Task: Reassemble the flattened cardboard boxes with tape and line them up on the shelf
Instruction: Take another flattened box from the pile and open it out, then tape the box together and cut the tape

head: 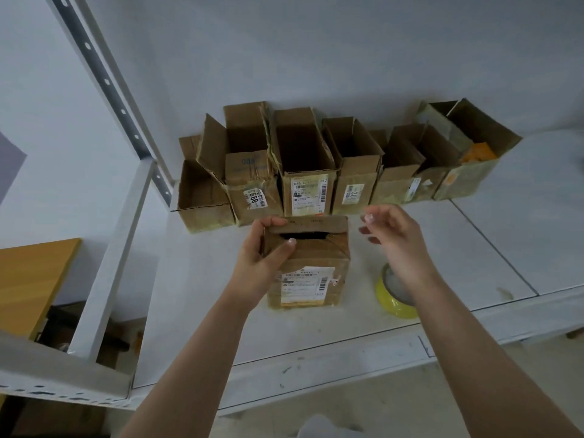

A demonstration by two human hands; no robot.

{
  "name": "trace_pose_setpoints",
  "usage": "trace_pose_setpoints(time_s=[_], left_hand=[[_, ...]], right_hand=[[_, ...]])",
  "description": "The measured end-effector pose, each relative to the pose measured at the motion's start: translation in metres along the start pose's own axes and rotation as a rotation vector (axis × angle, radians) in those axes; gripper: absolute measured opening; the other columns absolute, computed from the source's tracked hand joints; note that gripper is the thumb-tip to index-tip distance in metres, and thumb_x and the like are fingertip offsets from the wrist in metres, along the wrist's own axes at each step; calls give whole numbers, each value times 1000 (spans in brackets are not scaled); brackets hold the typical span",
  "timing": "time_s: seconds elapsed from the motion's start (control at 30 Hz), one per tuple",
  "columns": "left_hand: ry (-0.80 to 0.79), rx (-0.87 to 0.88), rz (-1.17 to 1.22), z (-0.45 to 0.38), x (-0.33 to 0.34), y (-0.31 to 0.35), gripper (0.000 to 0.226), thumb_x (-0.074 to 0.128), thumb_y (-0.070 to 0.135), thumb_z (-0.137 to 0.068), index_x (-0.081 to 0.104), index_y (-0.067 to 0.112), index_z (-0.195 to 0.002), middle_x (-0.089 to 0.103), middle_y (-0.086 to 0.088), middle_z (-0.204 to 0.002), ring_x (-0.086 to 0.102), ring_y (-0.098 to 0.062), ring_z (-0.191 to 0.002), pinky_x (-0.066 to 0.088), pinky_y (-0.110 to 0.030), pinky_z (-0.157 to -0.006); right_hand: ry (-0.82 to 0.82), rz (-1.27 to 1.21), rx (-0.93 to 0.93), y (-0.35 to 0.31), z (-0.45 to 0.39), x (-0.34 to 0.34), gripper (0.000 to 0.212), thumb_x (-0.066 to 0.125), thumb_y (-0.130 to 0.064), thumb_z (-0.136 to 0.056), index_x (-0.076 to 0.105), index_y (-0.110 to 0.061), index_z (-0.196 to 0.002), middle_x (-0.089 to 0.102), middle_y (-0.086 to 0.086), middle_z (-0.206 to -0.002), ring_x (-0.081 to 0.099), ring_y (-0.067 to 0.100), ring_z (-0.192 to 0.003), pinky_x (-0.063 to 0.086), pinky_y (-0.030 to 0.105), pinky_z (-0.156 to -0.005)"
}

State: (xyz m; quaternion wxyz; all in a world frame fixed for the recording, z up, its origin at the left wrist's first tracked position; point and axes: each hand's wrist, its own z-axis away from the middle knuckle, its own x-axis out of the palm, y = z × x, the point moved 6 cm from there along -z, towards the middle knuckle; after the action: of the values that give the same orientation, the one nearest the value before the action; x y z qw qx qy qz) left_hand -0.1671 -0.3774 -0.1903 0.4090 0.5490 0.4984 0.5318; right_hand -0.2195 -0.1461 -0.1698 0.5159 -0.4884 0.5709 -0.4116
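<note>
Left hand [257, 257] grasping cardboard box [311, 267] at its upper left corner on shelf [316, 330], right hand [390, 230] hovering released above tape roll [392, 300], row of open boxes [316, 165] standing behind.

wall [316, 42]: pale grey | upright [104, 80]: white, perforated | wooden board [31, 279]: lower left
</note>
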Motion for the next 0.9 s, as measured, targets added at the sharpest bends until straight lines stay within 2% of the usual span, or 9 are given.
trace_pose_setpoints(time_s=[0.1, 0.27, 0.4, 0.5, 0.57, 0.67, 0.73, 0.83, 0.9], left_hand=[[5, 8, 31, -1, 1, -1, 24, 64, 7, -90, 60, 27, -101, 69, 13, -97, 67, -14, -94, 56, -27, -73], [3, 30, 53, -1, 1, -1, 22, 69, 16, -83, 58, 27, -99, 70, 14, -96, 68, -12, -92, 57, -26, -71], [-24, 54, 60, 0, 2, 1, 24, 68, 20, -79, 56, 24, -100, 70, 15, -96, 68, -10, -91, 57, -25, -71], [-21, 48, 34, 0, 1, 1, 21, 68, 17, -84, 57, 25, -99, 69, 17, -93, 67, -9, -89, 56, -25, -69], [-14, 37, 12, -1, 0, 0, 19, 67, 14, -87, 59, 29, -97, 69, 17, -92, 67, -10, -89, 56, -26, -70], [-2, 18, -22, -1, 0, 1, 19, 69, 16, -88, 60, 33, -92, 68, 15, -94, 65, -17, -94, 57, -32, -73], [19, 4, -48, -1, -1, 1, 19, 70, 17, -88, 61, 34, -91, 66, 5, -101, 64, -22, -97, 59, -39, -76], [45, -9, -78, -2, -2, 3, 20, 72, 16, -87, 60, 32, -89, 65, 3, -100, 65, -21, -94, 59, -36, -74], [34, -15, -56, -2, -1, 4, 21, 73, 14, -86, 59, 30, -87, 68, 12, -93, 67, -15, -89, 57, -29, -69]], right_hand=[[-91, 346, 162, 14, -5, -27, 10, 68, -18, -90, 67, -22, -81, 71, -2, -85, 69, 17, -83, 55, 30, -78], [-564, 944, 353, 48, 23, -34, 36, 82, -40, -74, 62, -10, -74, 62, -4, -76, 59, 13, -72, 45, 27, -66], [-748, 1332, 346, 66, 44, -34, 53, 74, -32, -83, 50, -16, -128, 53, 2, -131, 52, 23, -119, 45, 30, -94], [-670, 1453, 281, 65, 43, -33, 30, 58, -17, -90, 54, -18, -120, 55, 5, -133, 51, 27, -121, 45, 30, -93], [-646, 1432, 302, 64, 41, -36, 20, 61, -22, -90, 57, -19, -109, 59, 3, -125, 55, 26, -114, 46, 29, -85], [-589, 1275, 313, 50, 33, -42, 42, 63, -24, -90, 55, -18, -131, 54, 5, -137, 52, 27, -121, 47, 32, -95], [-462, 1086, 282, 23, 18, -51, 49, 63, -21, -91, 52, -17, -139, 55, 6, -136, 52, 29, -123, 47, 31, -92], [-269, 515, 203, -38, 1, -57, 13, 74, -23, -84, 73, -21, -97, 72, -2, -95, 66, 26, -100, 49, 29, -73], [-250, 258, 91, -80, -2, -46, 19, 75, -40, -73, 77, -26, -85, 75, 0, -89, 69, 20, -90, 51, 32, -79]])
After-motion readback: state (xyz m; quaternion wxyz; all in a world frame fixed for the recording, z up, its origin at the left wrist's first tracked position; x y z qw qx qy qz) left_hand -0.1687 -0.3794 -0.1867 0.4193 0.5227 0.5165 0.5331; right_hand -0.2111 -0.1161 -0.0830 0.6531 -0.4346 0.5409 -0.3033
